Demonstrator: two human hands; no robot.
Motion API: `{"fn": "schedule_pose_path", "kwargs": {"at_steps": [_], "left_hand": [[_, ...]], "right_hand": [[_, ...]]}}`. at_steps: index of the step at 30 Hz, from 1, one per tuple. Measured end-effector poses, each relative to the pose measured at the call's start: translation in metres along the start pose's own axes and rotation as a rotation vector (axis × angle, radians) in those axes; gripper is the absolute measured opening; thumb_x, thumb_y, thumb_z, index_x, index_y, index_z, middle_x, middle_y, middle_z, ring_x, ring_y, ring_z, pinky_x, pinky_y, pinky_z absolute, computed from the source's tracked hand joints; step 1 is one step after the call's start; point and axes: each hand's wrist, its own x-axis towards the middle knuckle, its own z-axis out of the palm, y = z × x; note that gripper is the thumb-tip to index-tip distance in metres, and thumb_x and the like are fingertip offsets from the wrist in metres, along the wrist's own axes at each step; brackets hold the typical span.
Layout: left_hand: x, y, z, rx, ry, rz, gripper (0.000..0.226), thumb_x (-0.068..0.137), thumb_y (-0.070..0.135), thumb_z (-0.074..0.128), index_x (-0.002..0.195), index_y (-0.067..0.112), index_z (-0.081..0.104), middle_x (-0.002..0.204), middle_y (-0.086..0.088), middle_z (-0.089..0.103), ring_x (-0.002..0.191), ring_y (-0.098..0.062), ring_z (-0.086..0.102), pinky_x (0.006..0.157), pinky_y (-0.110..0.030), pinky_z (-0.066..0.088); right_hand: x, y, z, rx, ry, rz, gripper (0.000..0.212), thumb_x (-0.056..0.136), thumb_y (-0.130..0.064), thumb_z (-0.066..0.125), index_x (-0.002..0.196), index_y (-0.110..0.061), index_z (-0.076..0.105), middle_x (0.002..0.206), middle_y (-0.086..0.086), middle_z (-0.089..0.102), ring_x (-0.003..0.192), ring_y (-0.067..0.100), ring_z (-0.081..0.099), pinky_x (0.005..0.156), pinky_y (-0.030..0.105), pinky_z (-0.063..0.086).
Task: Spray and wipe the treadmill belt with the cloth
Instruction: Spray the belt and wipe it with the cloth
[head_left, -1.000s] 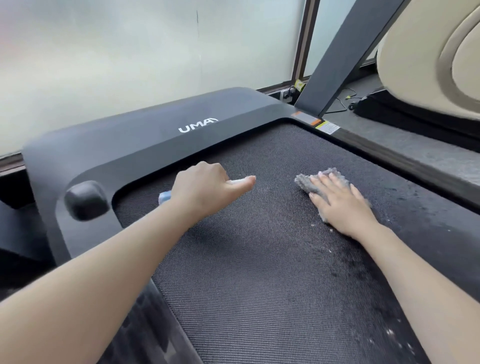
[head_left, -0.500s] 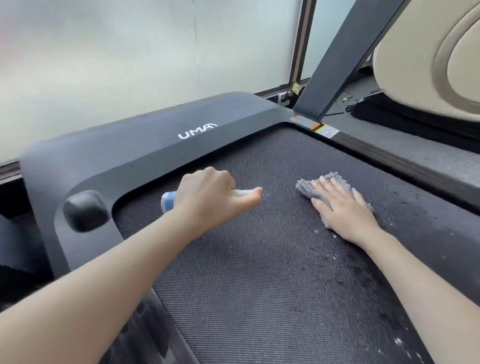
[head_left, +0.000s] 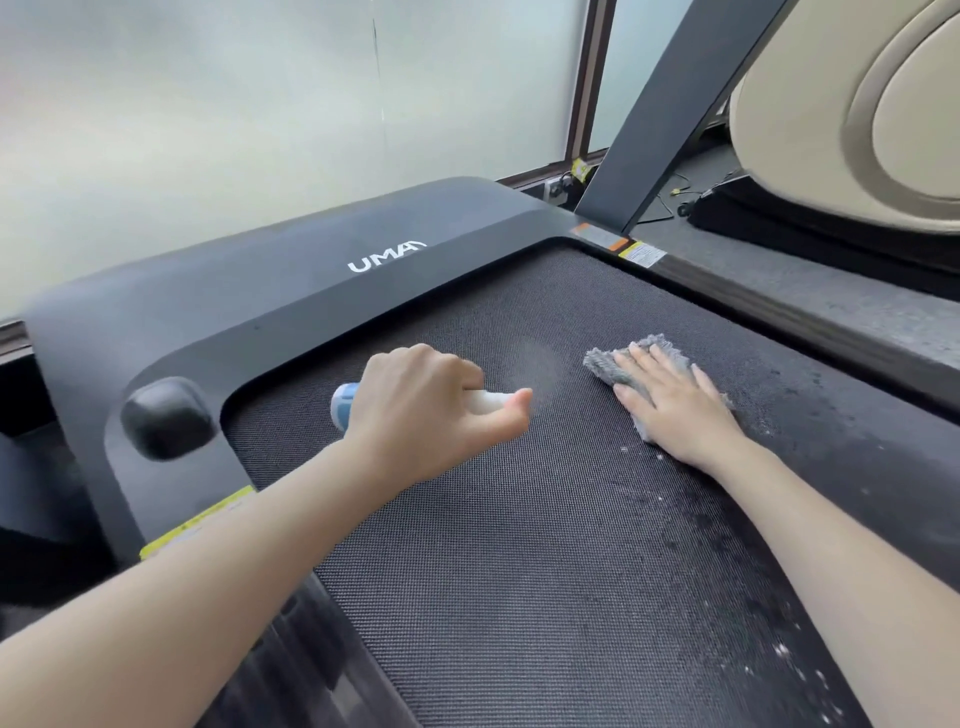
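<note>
Only 1 camera here, the head one looking down, so this is all from that view.

My left hand (head_left: 431, 410) is wrapped around the little spray bottle (head_left: 345, 410), fingers curled tight on it and 1 digit stretched out along the white top. I can't tell from here whether it's actually pressing the pump. I've got the bottle tipped sideways, low over the treadmill belt (head_left: 519, 571), with the blue-and-white base poking out the back of my fist and the nozzle end facing right. I think that's so the spray lands just ahead of the cloth and not on the motor cover (head_left: 311, 291). There's a faint hazy patch (head_left: 540, 358) between my 2 hands that looks like mist.

My right hand (head_left: 675, 410) is flat, palm down, fingers straight and close together, pressing the grey cloth (head_left: 602, 361) onto the belt near the front, right of centre. The cloth is bunched under my palm and sticks out past my fingertips. A flat hand spreads the pressure for wiping better than a pinch would.

Both forearms reach forward, the left angled in across the belt and the right one straighter. The right side of the belt shows dark damp blotches (head_left: 727, 519) and white specks, while the left looks dry, so I'd guess I'm roughly partway through.
</note>
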Motion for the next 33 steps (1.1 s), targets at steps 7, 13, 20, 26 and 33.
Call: {"fn": "schedule_pose_path", "kwargs": {"at_steps": [7, 13, 20, 26, 33], "left_hand": [[-0.002, -0.01, -0.008, -0.098, 0.019, 0.008, 0.066, 0.07, 0.076, 0.028, 0.045, 0.015, 0.031, 0.04, 0.004, 0.026, 0.042, -0.012, 0.032, 0.048, -0.027, 0.026], [-0.007, -0.031, -0.013, -0.158, -0.005, -0.006, 0.066, 0.073, 0.076, 0.032, 0.045, 0.017, 0.024, 0.04, 0.003, 0.02, 0.04, -0.014, 0.024, 0.048, -0.028, 0.024], [-0.003, -0.039, -0.022, -0.399, 0.087, -0.126, 0.078, 0.079, 0.075, 0.037, 0.049, 0.003, 0.04, 0.045, -0.016, 0.039, 0.046, -0.031, 0.036, 0.052, -0.042, 0.043], [0.001, -0.038, -0.027, -0.431, 0.101, -0.142, 0.084, 0.079, 0.075, 0.036, 0.053, -0.005, 0.042, 0.051, -0.024, 0.047, 0.052, -0.04, 0.046, 0.061, -0.052, 0.05], [-0.003, -0.041, -0.022, -0.38, 0.046, -0.112, 0.077, 0.079, 0.075, 0.038, 0.051, 0.003, 0.032, 0.046, -0.009, 0.028, 0.045, -0.016, 0.026, 0.049, -0.036, 0.033]], "right_hand": [[0.022, -0.008, -0.005, 0.012, -0.02, 0.078, 0.053, 0.1, -0.05, 0.018, 0.151, -0.037, 0.008, 0.16, -0.012, 0.0, 0.146, 0.008, -0.006, 0.118, 0.044, -0.006], [0.067, -0.058, -0.005, -0.027, -0.015, 0.129, 0.056, 0.1, -0.05, 0.015, 0.152, -0.033, 0.005, 0.16, -0.008, -0.004, 0.147, 0.014, -0.007, 0.117, 0.048, -0.007], [-0.023, -0.147, 0.008, 0.005, -0.078, -0.448, 0.056, 0.099, -0.051, 0.021, 0.15, -0.039, 0.001, 0.158, -0.016, -0.006, 0.145, 0.004, -0.014, 0.118, 0.041, -0.012], [-0.084, -0.102, -0.003, -0.03, -0.138, -0.496, 0.065, 0.084, -0.069, 0.001, 0.146, -0.048, -0.002, 0.152, -0.026, -0.014, 0.139, -0.007, -0.023, 0.115, 0.029, -0.019], [0.017, -0.014, -0.007, -0.033, -0.037, 0.061, 0.056, 0.099, -0.049, 0.016, 0.152, -0.034, 0.004, 0.16, -0.01, -0.004, 0.146, 0.008, -0.007, 0.119, 0.043, -0.004]]}}
